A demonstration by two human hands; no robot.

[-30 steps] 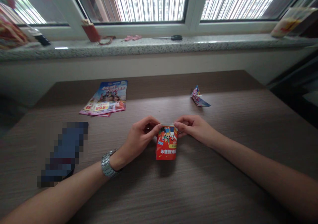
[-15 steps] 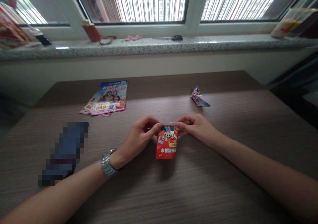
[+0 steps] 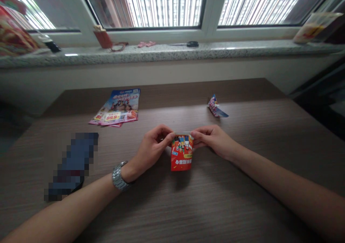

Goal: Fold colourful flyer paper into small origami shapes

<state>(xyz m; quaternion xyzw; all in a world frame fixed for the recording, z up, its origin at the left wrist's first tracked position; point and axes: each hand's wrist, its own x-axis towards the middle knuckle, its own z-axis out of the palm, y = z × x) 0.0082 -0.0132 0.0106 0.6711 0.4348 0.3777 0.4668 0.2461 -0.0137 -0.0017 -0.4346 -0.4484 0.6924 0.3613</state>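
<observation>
Brown table [image 3: 151, 207]: over its middle, red paper [image 3: 181, 158] is pinched at its top corners by left hand [image 3: 156, 142] and right hand [image 3: 212, 138]; edges should be held level.

A brown table [image 3: 161, 214] carries flyers [image 3: 122, 104], folded paper [image 3: 215, 109], perhaps a phone [image 3: 75, 162].

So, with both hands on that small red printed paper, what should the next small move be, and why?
Probably sliding the thumbs inward to press the top edge: the bare left hand and bare right hand pinch the upper corners of the small red printed paper, and a thin pale strip shows along its top.
</observation>
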